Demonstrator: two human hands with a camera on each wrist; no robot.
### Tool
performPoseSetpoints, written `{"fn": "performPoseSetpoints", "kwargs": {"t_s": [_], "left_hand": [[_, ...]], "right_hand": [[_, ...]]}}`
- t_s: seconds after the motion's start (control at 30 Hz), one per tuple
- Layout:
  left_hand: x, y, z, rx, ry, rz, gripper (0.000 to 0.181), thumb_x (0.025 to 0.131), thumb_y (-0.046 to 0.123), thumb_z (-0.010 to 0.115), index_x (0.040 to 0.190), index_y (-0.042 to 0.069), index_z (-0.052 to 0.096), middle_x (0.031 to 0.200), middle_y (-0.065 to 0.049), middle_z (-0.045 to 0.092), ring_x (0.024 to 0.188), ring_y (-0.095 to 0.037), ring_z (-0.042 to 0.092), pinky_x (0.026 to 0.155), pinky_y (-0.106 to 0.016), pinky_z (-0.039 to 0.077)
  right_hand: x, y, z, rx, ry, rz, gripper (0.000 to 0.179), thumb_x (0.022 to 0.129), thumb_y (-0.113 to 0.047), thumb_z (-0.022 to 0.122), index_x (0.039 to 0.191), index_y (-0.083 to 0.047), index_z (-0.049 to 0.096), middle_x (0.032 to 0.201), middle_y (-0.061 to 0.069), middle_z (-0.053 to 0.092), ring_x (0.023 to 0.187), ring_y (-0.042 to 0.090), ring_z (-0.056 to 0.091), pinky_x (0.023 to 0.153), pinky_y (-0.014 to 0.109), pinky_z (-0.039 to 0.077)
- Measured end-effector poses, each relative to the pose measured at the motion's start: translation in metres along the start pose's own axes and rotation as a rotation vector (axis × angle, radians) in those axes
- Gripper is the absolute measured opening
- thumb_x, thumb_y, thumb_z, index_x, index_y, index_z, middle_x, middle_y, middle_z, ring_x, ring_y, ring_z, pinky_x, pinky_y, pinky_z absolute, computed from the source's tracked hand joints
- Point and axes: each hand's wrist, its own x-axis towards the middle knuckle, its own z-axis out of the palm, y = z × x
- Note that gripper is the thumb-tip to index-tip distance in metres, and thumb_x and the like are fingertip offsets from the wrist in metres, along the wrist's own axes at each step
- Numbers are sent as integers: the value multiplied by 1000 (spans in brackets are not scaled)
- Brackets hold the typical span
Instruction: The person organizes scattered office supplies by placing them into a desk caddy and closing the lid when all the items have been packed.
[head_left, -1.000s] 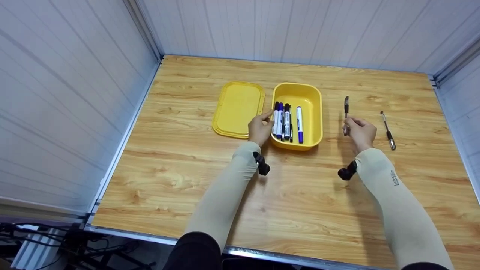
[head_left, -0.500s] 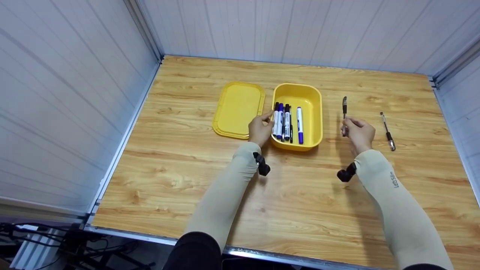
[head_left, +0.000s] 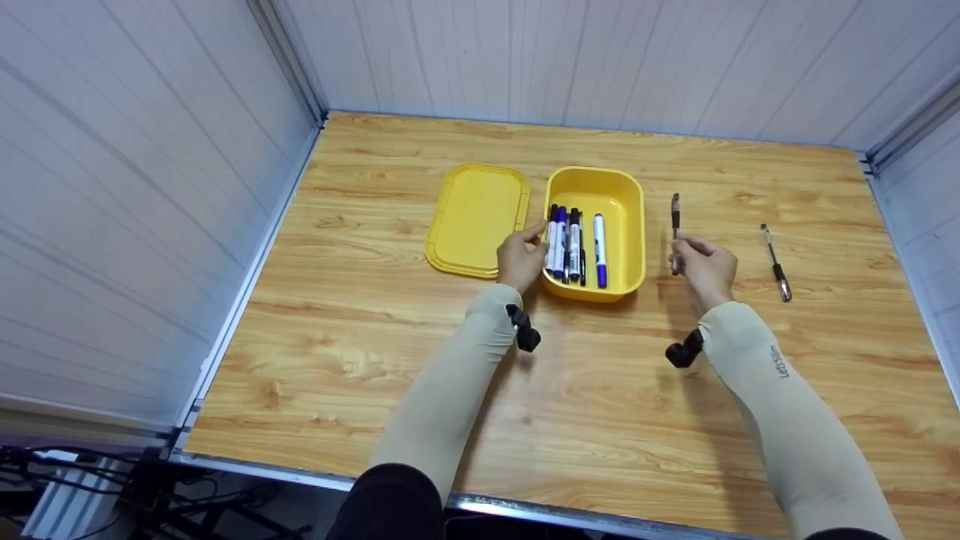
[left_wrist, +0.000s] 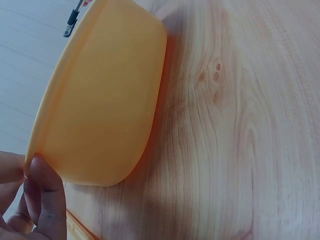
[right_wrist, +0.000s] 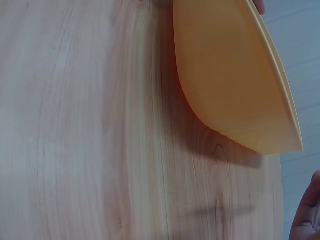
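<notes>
In the head view my left hand (head_left: pixel 521 259) pinches the left rim of a yellow box (head_left: pixel 622 285); the left wrist view shows thumb and fingers (left_wrist: pixel 46 187) on either side of that rim. Inside the box lie several pens and markers, among them a white marker with a blue cap (head_left: pixel 600 247) apart from the row at the left. My right hand (head_left: pixel 709 270) pinches a black-gripped gel pen (head_left: pixel 676 214) to the right of the box, raised over the table. In the right wrist view only part of this hand shows, and the pen is out of sight.
A second gel pen (head_left: pixel 776 262) lies on the wooden table (head_left: pixel 360 337), right of my right hand. The yellow lid (head_left: pixel 480 217) lies flat to the left of the box. Light panel walls (head_left: pixel 487 60) stand at the back and sides.
My right hand has moved a little left toward the box, carrying the gel pen. The left hand and the box have stayed practically in place.
</notes>
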Motion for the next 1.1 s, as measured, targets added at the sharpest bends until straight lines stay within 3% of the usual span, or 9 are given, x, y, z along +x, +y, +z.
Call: {"fn": "performPoseSetpoints", "kwargs": {"t_s": [0.17,0.3,0.57,0.8,1.03,1.1], "left_hand": [[1,-1,0,5,1,-2,38,81,7,62,119,14,60,81,3,57,53,-6,38,42,-18,32],[2,-2,0,3,-4,-5,38,82,8,62,119,14,60,82,3,57,55,-6,39,42,-18,32],[1,-1,1,-12,-11,-10,38,82,8,62,120,14,59,83,3,58,52,-8,38,41,-18,33],[0,0,0,33,24,20,37,81,7,64,116,14,61,80,2,57,57,-9,38,43,-19,29],[0,0,0,23,16,-1,37,81,7,63,117,15,61,81,4,58,58,-8,41,42,-18,31],[0,1,0,17,13,-5,37,81,7,63,117,15,61,82,3,58,56,-8,40,41,-18,32]], "right_hand": [[53,45,-15,35,-18,-62,38,67,-17,79,100,-3,68,93,17,64,65,18,60,50,25,49],[72,62,-17,10,-18,-109,38,66,-20,80,99,-5,69,93,16,64,68,20,61,51,24,49],[66,62,-6,-10,-33,-72,34,68,-18,79,98,-6,69,93,15,64,70,21,62,55,27,51],[23,30,14,-164,-27,-35,29,72,-17,75,99,-8,69,85,6,66,65,14,61,56,23,50],[58,68,11,-196,-14,-152,36,66,-31,79,97,-14,71,86,6,66,63,13,60,53,22,49],[54,64,14,-194,-13,-133,36,66,-29,79,97,-13,71,86,6,66,63,14,60,52,22,49]]}}
